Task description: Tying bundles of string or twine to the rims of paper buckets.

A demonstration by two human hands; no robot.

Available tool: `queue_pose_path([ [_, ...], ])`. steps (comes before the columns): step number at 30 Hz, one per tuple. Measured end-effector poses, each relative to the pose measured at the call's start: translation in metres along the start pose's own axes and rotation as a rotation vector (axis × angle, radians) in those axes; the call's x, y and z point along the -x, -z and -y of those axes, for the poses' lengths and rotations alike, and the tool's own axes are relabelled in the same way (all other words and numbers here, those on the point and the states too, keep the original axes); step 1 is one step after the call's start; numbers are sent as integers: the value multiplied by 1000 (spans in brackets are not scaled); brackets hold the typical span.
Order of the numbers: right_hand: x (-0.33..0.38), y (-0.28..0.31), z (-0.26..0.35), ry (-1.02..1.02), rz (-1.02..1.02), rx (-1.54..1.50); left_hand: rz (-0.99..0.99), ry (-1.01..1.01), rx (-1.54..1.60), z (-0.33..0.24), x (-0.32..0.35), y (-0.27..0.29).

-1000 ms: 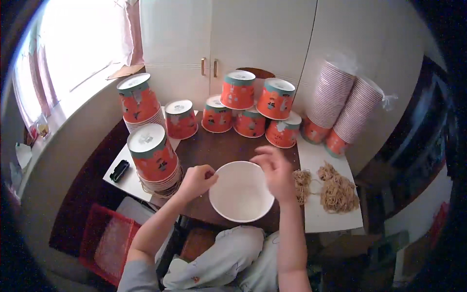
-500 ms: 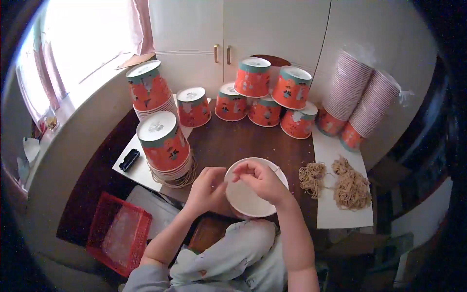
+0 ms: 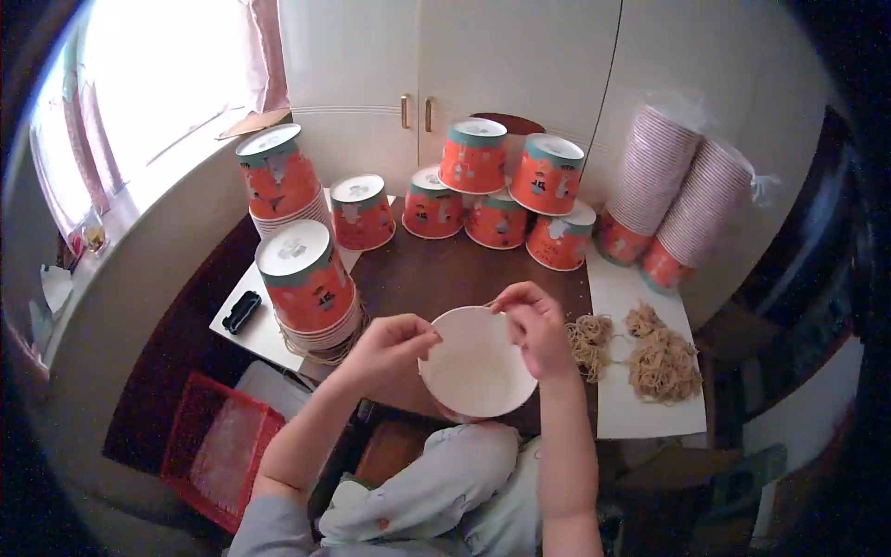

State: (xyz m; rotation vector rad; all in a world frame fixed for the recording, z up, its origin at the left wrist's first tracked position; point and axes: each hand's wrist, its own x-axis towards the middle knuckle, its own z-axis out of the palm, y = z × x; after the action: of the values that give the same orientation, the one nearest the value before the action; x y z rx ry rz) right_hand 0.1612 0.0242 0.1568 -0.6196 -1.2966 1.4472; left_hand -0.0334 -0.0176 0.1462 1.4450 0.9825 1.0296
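A white-lined paper bucket (image 3: 475, 371) stands mouth up between my hands at the near table edge, just above my lap. My left hand (image 3: 394, 345) is at its left rim, thumb and forefinger pressed together. At the far right rim, my right hand (image 3: 536, 327) pinches with thumb and fingertips; what lies between them is too small to make out. Inside, the bucket shows only its plain white wall and bottom. To its right, two tangled bundles of tan cord (image 3: 665, 364) lie on a white board (image 3: 640, 422).
Upside-down orange paper buckets (image 3: 362, 218) stand along the back of the brown table (image 3: 427, 278). Nested stacks of them (image 3: 316, 292) rise at the left, bagged ones (image 3: 657, 167) at the right. A black object (image 3: 243, 313) and a red plastic basket (image 3: 218, 455) are at the left.
My right hand has moved from over the bucket's mouth to its far right rim. My left fingers have closed into a pinch. The whole view has shifted slightly.
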Motion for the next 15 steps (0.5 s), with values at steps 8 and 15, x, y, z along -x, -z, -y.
queue_pose_path([
  [8,-3,30,7,79,-255,-85,-47,41,-173,-1,3,39],
  [15,-2,46,12,223,-516,-354,-53,10,-368,16,4,56],
])
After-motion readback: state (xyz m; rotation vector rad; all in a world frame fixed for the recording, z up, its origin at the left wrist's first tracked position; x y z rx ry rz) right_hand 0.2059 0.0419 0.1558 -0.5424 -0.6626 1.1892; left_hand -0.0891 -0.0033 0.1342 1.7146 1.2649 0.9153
